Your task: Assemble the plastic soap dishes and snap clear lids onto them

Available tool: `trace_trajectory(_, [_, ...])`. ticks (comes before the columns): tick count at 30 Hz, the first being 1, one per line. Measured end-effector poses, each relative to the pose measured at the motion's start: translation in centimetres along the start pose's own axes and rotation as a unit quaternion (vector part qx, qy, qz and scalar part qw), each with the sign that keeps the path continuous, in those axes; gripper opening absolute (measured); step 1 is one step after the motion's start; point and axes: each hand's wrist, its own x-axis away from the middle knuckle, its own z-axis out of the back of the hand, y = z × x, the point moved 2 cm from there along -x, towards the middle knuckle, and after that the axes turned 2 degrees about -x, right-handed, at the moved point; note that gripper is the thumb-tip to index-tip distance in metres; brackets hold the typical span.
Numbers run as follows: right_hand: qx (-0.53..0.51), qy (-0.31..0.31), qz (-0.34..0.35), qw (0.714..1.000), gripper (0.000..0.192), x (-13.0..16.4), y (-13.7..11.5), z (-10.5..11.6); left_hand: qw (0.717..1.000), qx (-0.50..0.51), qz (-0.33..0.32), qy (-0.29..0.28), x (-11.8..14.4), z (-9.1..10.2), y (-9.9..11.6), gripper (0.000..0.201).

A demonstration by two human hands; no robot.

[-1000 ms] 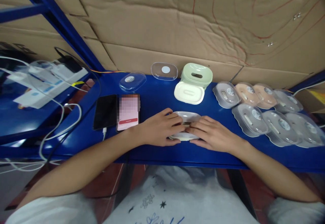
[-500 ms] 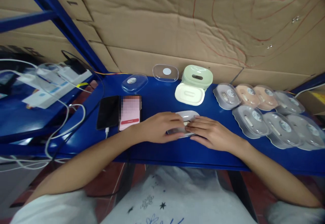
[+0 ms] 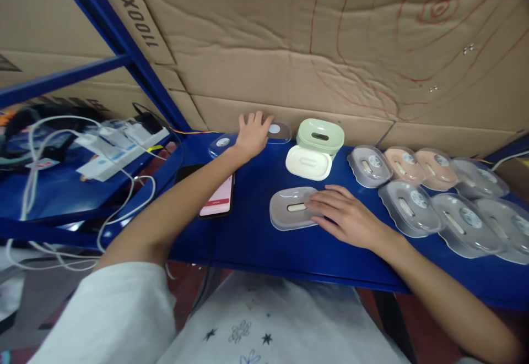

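On the blue table sits a grey soap dish point(image 3: 285, 221) with a pale strip point(image 3: 296, 207) in its central slot. My right hand point(image 3: 345, 215) lies over the dish's right end, fingers stretched out and touching it near the strip. At the back, my left hand point(image 3: 253, 135) is spread over the left end of a clear oval lid point(image 3: 281, 134) with a round white sticker; whether the fingertips touch it I cannot tell. A second clear lid point(image 3: 219, 145) lies just left of that hand.
Green soap dishes point(image 3: 326, 131) stand stacked behind a cream tray point(image 3: 308, 163). At right are several lidded grey dishes point(image 3: 409, 210) and two peach ones point(image 3: 404, 164). Phones point(image 3: 217, 201) lie under my left forearm. A power strip point(image 3: 119, 155) with cables is at left; cardboard point(image 3: 248, 50) walls the back.
My left hand has left the grey soap dish and moved up and left to the clear lid at the back. My right hand stays at the dish. The view has shifted slightly.
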Motion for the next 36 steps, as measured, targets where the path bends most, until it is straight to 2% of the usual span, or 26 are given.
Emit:
trace_trajectory(3, [0.010,0.008,0.003,1.000,0.032,0.0,0.2,0.1,0.999,-0.011,-0.015,0.048,0.3,0.5,-0.4,0.025])
trace_trajectory(6, [0.016,0.044,-0.027,0.999,0.046,0.0,0.3,0.6,0.995,-0.018,-0.046,0.084,3.4,2.4,0.3,0.021])
trace_trajectory(8, [0.009,0.087,-0.062,0.994,0.068,0.1,0.1,1.0,0.988,-0.020,-0.096,0.115,6.6,4.1,2.0,0.019])
trace_trajectory(10, [-0.012,0.119,-0.091,0.989,0.091,0.1,-0.2,1.3,0.945,-0.021,-0.237,0.223,10.1,6.0,4.5,0.016])
trace_trajectory(11, [-0.023,0.124,-0.101,0.987,0.096,0.0,-0.4,1.3,0.921,-0.020,-0.287,0.265,11.5,6.8,5.6,0.016])
trace_trajectory(13, [-0.041,0.119,-0.111,0.986,0.091,-0.1,-0.8,1.1,0.886,-0.007,-0.360,0.291,13.4,7.6,7.3,0.015])
trace_trajectory(14, [-0.052,0.113,-0.113,0.986,0.085,-0.2,-0.9,0.9,0.884,0.005,-0.363,0.294,13.8,7.8,7.8,0.015])
trace_trajectory(17, [-0.106,0.081,-0.106,0.985,0.068,-0.2,-0.6,0.1,0.891,0.053,-0.370,0.257,13.7,7.4,8.0,0.014])
trace_trajectory(20, [-0.157,0.016,-0.080,0.984,0.062,0.0,0.0,-0.3,0.890,0.137,-0.392,0.188,13.5,6.6,7.7,0.007])
trace_trajectory(24, [-0.162,-0.038,-0.062,0.984,0.058,0.3,0.7,0.0,0.888,0.214,-0.398,0.089,13.9,5.7,7.7,0.036])
trace_trajectory(29, [-0.139,-0.065,-0.080,0.985,0.061,0.5,1.1,0.3,0.886,0.229,-0.396,0.076,14.0,5.1,7.7,0.038])
trace_trajectory(36, [-0.119,-0.059,-0.087,0.987,0.060,0.7,1.7,-0.3,0.906,0.208,-0.366,0.043,13.3,4.1,6.8,0.045])
